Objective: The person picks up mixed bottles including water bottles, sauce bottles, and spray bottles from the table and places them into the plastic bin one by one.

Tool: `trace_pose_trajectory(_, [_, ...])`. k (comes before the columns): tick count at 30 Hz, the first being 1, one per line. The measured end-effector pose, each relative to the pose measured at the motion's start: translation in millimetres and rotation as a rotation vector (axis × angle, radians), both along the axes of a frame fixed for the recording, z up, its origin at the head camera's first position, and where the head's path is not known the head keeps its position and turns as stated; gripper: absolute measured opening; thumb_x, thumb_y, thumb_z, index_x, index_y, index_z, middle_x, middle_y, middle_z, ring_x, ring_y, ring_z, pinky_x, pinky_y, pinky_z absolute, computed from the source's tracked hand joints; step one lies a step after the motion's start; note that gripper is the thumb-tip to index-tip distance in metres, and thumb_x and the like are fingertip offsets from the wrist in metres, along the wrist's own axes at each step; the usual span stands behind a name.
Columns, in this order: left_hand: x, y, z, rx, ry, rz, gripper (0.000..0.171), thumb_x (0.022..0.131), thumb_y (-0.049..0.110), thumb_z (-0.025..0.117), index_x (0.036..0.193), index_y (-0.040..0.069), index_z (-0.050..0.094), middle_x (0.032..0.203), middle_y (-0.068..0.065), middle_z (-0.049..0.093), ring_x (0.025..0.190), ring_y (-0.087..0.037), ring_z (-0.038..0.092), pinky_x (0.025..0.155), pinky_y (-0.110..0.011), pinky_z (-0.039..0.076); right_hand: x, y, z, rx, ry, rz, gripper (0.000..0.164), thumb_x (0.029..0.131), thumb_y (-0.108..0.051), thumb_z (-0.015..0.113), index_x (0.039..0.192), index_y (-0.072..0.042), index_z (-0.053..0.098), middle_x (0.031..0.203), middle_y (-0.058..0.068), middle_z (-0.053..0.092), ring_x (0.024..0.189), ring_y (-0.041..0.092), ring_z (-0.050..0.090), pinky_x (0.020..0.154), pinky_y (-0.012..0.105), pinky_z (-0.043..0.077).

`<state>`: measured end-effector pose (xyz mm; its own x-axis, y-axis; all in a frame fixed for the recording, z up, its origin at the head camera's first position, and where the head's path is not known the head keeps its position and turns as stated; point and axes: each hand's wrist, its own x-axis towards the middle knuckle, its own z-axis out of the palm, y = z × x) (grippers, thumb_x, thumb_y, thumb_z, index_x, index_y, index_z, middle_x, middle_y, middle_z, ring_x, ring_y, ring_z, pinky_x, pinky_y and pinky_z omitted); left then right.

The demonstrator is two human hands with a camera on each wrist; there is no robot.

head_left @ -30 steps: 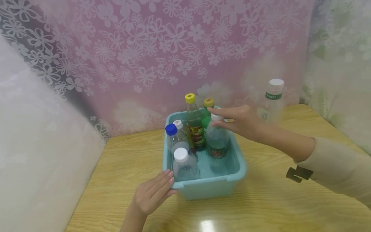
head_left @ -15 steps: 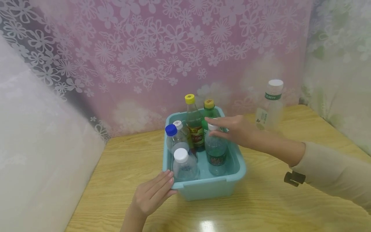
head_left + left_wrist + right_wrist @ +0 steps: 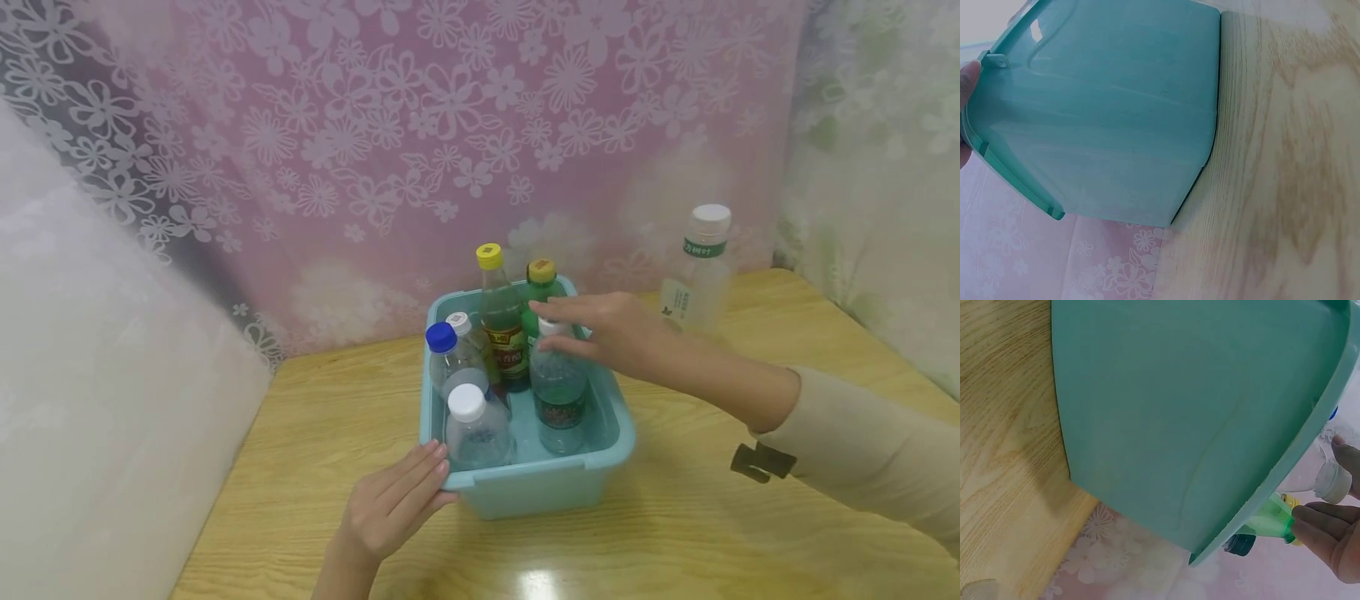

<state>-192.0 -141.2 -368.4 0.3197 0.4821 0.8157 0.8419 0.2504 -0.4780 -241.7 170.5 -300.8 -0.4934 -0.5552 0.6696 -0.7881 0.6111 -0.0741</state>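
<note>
A light blue plastic bin [image 3: 536, 492] stands on the table with several bottles upright in it. My left hand [image 3: 393, 500] holds its near left corner by the rim, fingers over the edge and thumb below. My right hand [image 3: 618, 333] has thumb and fingers on either side of the white cap of a clear plastic bottle [image 3: 558, 392] with a dark label, in the bin's right part. In the right wrist view that bottle's cap [image 3: 1334, 482] sits between thumb and fingers. The bottle's bottom appears to reach the bin floor.
Inside the bin are a yellow-capped glass bottle [image 3: 504, 333], a green bottle [image 3: 542, 292], a blue-capped bottle [image 3: 442, 337] and a white-capped clear bottle [image 3: 478, 433]. A tall clear bottle [image 3: 705, 283] stands on the table [image 3: 300, 433] behind my right arm. Flowered cloth [image 3: 450, 125] hangs behind.
My right hand has come down and slightly left with the clear bottle, which now sits lower and nearer in the bin. The left hand keeps its place on the rim.
</note>
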Motion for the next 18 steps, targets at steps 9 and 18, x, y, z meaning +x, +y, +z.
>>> trace_pose_trajectory(9, [0.2,0.4,0.7,0.006,-0.007,-0.005,0.022,0.088,0.016,0.066,0.088,-0.005,0.071,0.079,-0.017,0.072,0.066,-0.025,0.071,0.062,-0.025,0.061,0.5,-3.7,-1.7,-0.027,-0.053,0.021,0.049,0.074,-0.020,0.080,0.119,-0.006,0.065,0.105,0.011,0.071,0.081,0.019,0.071,0.066,0.029,0.062])
trace_pose_trajectory(18, [-0.2,0.4,-1.0,0.016,0.009,0.004,0.023,0.088,0.017,0.067,0.090,-0.005,0.072,0.081,-0.017,0.072,0.069,-0.024,0.072,0.063,-0.026,0.061,-1.0,-11.7,-5.7,-0.092,-0.074,0.091,0.050,0.072,-0.011,0.080,0.118,0.001,0.064,0.106,0.015,0.070,0.090,0.024,0.070,0.069,0.030,0.062])
